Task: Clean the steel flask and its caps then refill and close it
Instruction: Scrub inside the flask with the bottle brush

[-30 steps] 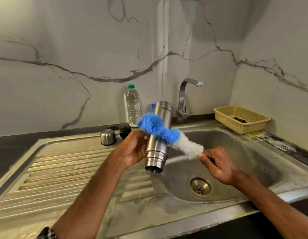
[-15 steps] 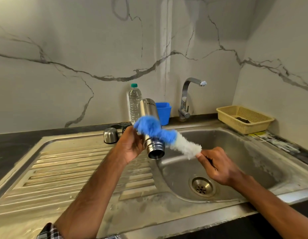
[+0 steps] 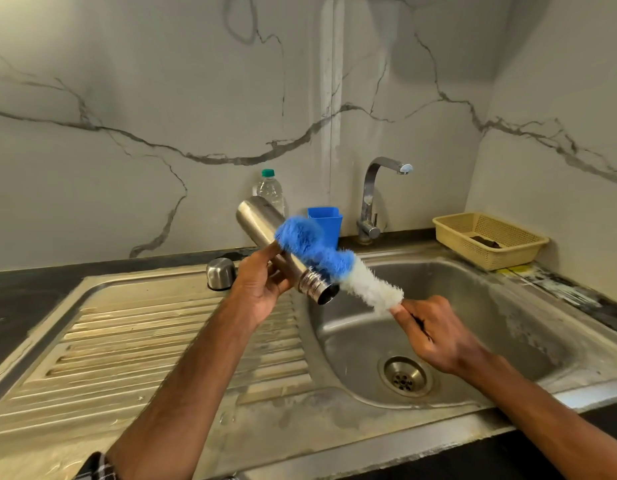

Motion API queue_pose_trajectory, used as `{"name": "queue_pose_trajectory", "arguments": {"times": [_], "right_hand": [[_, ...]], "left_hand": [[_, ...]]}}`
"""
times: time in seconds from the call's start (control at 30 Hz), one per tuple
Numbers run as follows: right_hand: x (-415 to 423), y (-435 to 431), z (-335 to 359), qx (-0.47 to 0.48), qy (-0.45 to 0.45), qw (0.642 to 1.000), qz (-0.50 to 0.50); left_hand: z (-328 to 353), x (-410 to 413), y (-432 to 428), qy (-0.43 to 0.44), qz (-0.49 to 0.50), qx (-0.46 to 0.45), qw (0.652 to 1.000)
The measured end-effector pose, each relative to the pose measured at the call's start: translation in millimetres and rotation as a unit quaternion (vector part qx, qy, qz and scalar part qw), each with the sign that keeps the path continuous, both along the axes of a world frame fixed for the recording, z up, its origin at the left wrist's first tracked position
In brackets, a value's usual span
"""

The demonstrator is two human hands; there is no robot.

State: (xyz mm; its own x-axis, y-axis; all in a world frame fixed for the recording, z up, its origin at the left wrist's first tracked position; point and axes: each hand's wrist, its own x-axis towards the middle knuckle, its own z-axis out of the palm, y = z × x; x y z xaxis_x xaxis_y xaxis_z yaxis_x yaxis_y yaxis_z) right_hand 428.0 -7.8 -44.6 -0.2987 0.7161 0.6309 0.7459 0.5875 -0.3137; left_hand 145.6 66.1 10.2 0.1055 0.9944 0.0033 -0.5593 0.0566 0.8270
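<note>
- The sink [image 3: 490, 306] is the place for this step, which looks like scrubbing the flask's outside. The work goes best kept over the basin, so drips fall toward the drain and not onto the counter.
- The flask [image 3: 255, 216] is in the air above the line where drainboard meets basin. It is tilted, base up and to the left, open threaded mouth down toward the basin. That slant suits draining. Turning it a little between strokes should bring every side under the bristles.
- The brush [image 3: 338, 263] lies across the flask, blue bristles against the body and white bristles just beside the mouth. Long strokes along the steel, with firm pressure at the threads, would likely clean best. The inside probably needs the brush pushed in afterwards.
- The left hand [image 3: 262, 282] is wrapped round the flask's lower body near the neck, fingers curled under it and thumb on top.
- The right hand [image 3: 435, 334] is clamped on the brush handle, thumb tip at the base of the white bristles. The handle itself is mostly hidden.
- One steel cap [image 3: 220, 273] stands at the back of the drainboard, apart from the flask and not yet refitted.
</note>
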Motion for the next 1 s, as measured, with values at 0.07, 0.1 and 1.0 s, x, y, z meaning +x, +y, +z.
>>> {"name": "queue_pose_trajectory", "arguments": {"times": [0.07,0.1,1.0], "right_hand": [[-1.0,0.1,-3.2,0.013,-0.057,0.998,0.023],[-2.5,1.2,-4.3,0.013,-0.077,0.997,0.022],[-11.3,3.9,4.7,-0.307,0.335,0.889,0.051]], "left_hand": [[3.0,-0.6,-0.6,0.024,-0.012,-0.005,1.000],[4.6,-0.9,-1.5,0.023,-0.020,-0.008,1.000],[7.6,15.2,-9.6,-0.051,-0.010,0.011,0.999]]}}
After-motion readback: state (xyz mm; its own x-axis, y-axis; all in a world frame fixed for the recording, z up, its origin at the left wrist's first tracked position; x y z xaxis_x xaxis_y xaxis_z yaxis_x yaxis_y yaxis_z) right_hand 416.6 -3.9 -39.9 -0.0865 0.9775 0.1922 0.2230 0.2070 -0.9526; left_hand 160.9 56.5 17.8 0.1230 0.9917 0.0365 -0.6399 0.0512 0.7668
